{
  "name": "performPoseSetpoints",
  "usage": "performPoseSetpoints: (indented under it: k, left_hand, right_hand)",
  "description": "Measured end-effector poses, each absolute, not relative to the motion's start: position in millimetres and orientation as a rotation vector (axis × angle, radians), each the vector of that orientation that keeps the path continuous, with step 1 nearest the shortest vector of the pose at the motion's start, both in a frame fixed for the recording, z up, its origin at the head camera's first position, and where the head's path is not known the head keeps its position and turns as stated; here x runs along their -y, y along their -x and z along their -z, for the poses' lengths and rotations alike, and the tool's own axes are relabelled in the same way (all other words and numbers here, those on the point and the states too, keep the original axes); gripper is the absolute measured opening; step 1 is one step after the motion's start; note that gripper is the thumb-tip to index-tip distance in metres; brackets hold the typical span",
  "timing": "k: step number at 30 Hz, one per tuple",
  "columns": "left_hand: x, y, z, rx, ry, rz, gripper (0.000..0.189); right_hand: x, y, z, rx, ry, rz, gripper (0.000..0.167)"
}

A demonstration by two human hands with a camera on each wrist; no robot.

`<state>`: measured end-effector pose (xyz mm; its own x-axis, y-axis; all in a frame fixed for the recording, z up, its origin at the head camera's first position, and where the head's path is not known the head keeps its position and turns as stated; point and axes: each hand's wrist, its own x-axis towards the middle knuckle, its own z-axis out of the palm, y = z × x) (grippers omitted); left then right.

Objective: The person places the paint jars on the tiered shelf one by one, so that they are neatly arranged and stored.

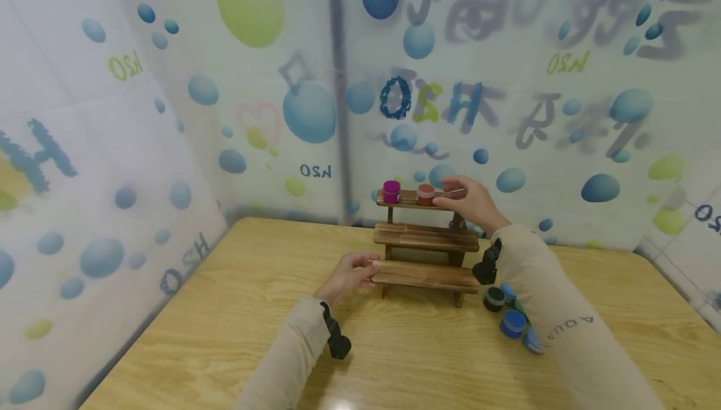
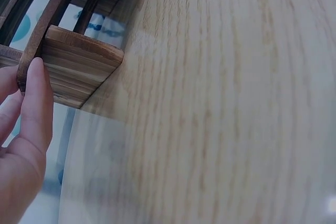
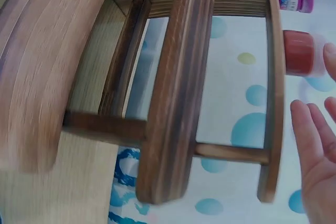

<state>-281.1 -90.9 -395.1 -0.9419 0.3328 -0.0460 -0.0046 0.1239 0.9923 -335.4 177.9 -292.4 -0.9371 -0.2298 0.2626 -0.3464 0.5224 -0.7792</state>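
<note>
Rack: a three-step wooden stand (image 1: 426,235) on the tabletop (image 1: 225,310), the highest board at the back.
Left hand: the left hand (image 1: 350,273) pinches the left end of the lowest board between thumb and fingers.
Right hand: the right hand (image 1: 473,200) is beside the top board, thumb and fingers parted with a gap between them, holding nothing.
Magenta jar: the magenta jar (image 1: 391,192) is upright near the left end of the top board, a pale label low on its side.
Red-orange jar: the red-orange jar (image 1: 425,194) stands on the same board, between the magenta one and the right hand's fingertips, with a pale band round its middle.
Contents: colour shows through most of both jars; whether it is paint inside or tinted wall, I cannot tell.
Tabletop jars: a dark jar (image 1: 494,299) and a blue jar (image 1: 513,323) stand right of the rack, other blue and green pieces partly hidden by the right sleeve (image 1: 569,310).
</note>
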Motion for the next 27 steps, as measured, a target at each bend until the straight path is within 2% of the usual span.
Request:
performPoseSetpoints:
  k: [10, 15, 27]
  left_hand:
    - [94, 300, 419, -2.133, -0.318, -1.932, 0.032]
    - [93, 300, 421, -2.166, -0.315, -1.918, 0.032]
    - [91, 298, 419, -2.165, -0.325, -1.920, 0.032]
  right_hand:
    - [-204, 320, 291, 2.607, -0.585, -1.286, 0.042]
    - [-219, 308, 293, 2.631, -0.562, -1.255, 0.045]
    - [-251, 269, 306, 2.668, -0.605, -1.249, 0.036]
